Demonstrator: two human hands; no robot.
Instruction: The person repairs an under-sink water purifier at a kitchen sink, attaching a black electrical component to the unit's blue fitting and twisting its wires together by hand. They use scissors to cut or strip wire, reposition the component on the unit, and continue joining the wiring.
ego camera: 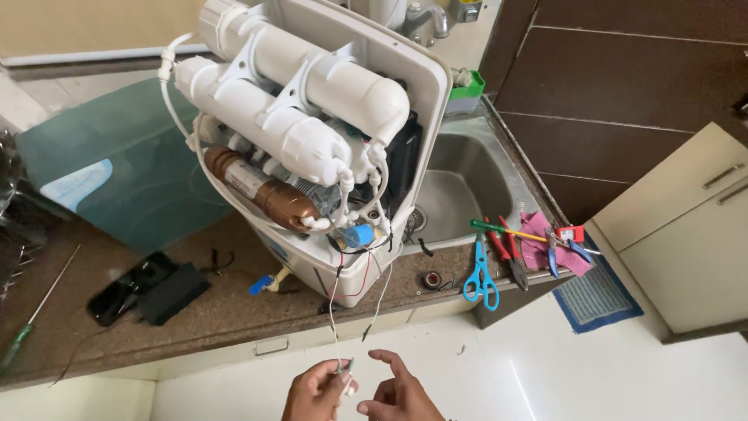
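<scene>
An opened water purifier (312, 140) lies tilted on a brown stone counter (226, 312), its white filter cylinders (265, 117) and a copper-coloured pump (265, 191) exposed. Thin white, red and black wires (336, 312) hang from its lower edge over the counter front. My left hand (318, 394) pinches the end of a white wire at the bottom of the view. My right hand (401, 394) is just beside it with fingers spread, forefinger pointing toward the wire end, holding nothing that I can see.
Blue-handled scissors (479, 273), red pliers (510, 249), a screwdriver (502, 230) and small cutters on a pink cloth (545, 245) lie right of the purifier by a steel sink (460, 187). A tape roll (431, 281), black adapter (171, 292) and green screwdriver (19, 343) rest on the counter.
</scene>
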